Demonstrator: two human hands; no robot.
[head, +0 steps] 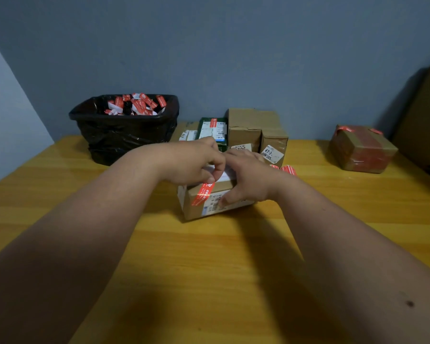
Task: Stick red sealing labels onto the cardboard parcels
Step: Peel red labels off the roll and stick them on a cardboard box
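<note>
Cardboard parcel (pixel 210 202), red label (pixel 203 194) across edge

I see a table (pixel 233 269) of yellow wood, smooth with a soft shine. The parcel (pixel 196 207) is matt brown cardboard, its red label (pixel 202 194) glossy paper. The bin (pixel 124 135) has a shiny, wrinkled black plastic liner (very reflective). The far parcel (pixel 363 150) looks wrapped in glossy tape.

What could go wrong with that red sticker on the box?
The red label runs slanted over the parcel's front edge, so it might stick crooked or wrinkle. The left hand and right hand crowd the top, so fingers could catch the sticky side. Pressing hard might slide the parcel across the table.
</note>
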